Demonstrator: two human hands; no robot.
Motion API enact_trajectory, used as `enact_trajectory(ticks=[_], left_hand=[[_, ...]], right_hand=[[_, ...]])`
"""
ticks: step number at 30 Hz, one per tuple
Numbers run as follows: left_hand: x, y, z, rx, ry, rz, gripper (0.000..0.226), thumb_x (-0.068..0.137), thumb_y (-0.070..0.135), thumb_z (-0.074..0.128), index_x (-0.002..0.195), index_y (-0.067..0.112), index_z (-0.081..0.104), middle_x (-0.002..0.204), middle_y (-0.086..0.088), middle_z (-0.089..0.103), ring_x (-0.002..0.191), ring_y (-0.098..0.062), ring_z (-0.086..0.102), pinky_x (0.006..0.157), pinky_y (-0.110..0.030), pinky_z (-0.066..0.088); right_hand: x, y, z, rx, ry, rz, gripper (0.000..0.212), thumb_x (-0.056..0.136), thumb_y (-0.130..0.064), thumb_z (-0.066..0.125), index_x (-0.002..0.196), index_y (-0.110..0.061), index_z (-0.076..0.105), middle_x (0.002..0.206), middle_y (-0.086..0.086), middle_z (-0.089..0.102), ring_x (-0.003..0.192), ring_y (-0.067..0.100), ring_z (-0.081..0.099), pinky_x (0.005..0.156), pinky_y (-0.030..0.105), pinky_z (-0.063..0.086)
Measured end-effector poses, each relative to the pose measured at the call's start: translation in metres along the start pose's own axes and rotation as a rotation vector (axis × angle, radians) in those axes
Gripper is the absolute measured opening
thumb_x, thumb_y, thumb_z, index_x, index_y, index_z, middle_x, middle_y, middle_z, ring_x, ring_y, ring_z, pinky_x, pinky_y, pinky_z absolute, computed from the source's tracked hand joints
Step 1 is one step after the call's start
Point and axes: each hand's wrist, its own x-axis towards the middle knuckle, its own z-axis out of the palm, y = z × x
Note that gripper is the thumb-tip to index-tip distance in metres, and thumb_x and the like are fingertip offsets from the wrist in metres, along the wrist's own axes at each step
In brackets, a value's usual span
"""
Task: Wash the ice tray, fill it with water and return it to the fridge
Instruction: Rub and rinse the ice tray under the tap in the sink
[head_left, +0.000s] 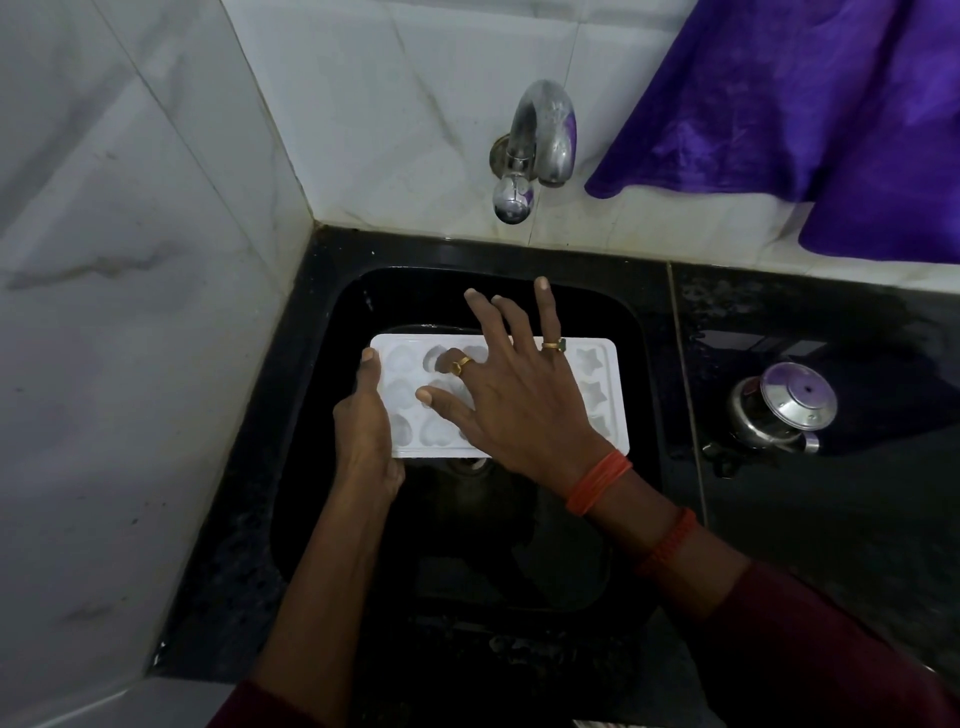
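A white ice tray with heart and star shaped wells is held level over the black sink. My left hand grips the tray's left edge, thumb on top of the rim. My right hand lies flat across the top of the tray with fingers spread and straight, covering its middle wells. The steel tap sticks out of the tiled wall above the sink, and no water stream is visible.
A purple cloth hangs at the upper right over the wall. A steel lidded pot stands on the black counter right of the sink. Tiled walls close in the left and back sides.
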Motion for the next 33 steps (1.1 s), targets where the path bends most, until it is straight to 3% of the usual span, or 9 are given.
enact_trajectory(ticks=[7,12,19,22,26,31,33], left_hand=[[-0.001,-0.004,0.002,0.016,0.002,0.018,0.038,0.098,0.057,0.047,0.093,0.023,0.063,0.091,-0.002,0.07,0.077,-0.02,0.07,0.056,-0.028,0.052],[-0.003,-0.008,0.003,0.044,0.019,0.013,0.046,0.097,0.06,0.045,0.11,0.018,0.059,0.095,-0.003,0.065,0.082,-0.02,0.065,0.06,-0.03,0.049],[0.001,-0.009,0.003,0.082,0.029,0.02,0.041,0.097,0.059,0.045,0.096,0.02,0.058,0.089,0.0,0.063,0.08,-0.019,0.064,0.067,-0.033,0.053],[0.005,-0.011,0.002,0.11,0.025,0.013,0.048,0.095,0.063,0.046,0.105,0.019,0.063,0.103,-0.004,0.067,0.094,-0.024,0.066,0.087,-0.045,0.056],[0.004,-0.011,0.002,0.116,0.031,0.027,0.042,0.097,0.062,0.043,0.108,0.023,0.055,0.089,0.004,0.059,0.081,-0.015,0.059,0.066,-0.032,0.049],[0.002,-0.011,0.001,0.09,0.037,0.019,0.04,0.097,0.06,0.045,0.091,0.022,0.058,0.087,0.0,0.062,0.079,-0.018,0.062,0.063,-0.031,0.05],[0.002,-0.011,0.002,0.088,0.035,0.018,0.039,0.097,0.06,0.045,0.093,0.023,0.057,0.09,0.0,0.062,0.079,-0.018,0.062,0.063,-0.031,0.049]], right_hand=[[0.001,-0.002,-0.001,0.011,0.015,0.041,0.067,0.098,-0.07,0.029,0.109,-0.026,0.078,0.155,0.016,0.046,0.143,0.034,0.043,0.126,0.055,-0.005],[0.003,-0.005,-0.001,0.061,0.011,0.04,0.069,0.097,-0.07,0.026,0.108,-0.027,0.078,0.159,0.016,0.04,0.146,0.033,0.039,0.126,0.057,-0.003],[-0.002,-0.008,-0.004,0.078,0.008,0.012,0.071,0.097,-0.073,0.028,0.109,-0.025,0.078,0.16,0.014,0.039,0.147,0.031,0.037,0.125,0.059,-0.002],[-0.002,-0.007,-0.005,0.067,0.006,0.008,0.072,0.097,-0.073,0.027,0.109,-0.024,0.078,0.16,0.014,0.04,0.147,0.03,0.038,0.125,0.059,-0.002],[-0.003,-0.007,-0.001,0.071,-0.012,0.013,0.074,0.096,-0.074,0.024,0.109,-0.025,0.078,0.157,0.014,0.045,0.145,0.031,0.041,0.125,0.058,-0.002],[-0.003,-0.007,0.001,0.086,-0.008,0.005,0.071,0.096,-0.072,0.026,0.109,-0.026,0.078,0.152,0.015,0.05,0.142,0.032,0.045,0.125,0.059,0.001],[-0.005,-0.007,-0.001,0.082,0.007,0.003,0.07,0.096,-0.072,0.027,0.109,-0.026,0.078,0.152,0.014,0.05,0.142,0.031,0.045,0.125,0.059,0.001]])
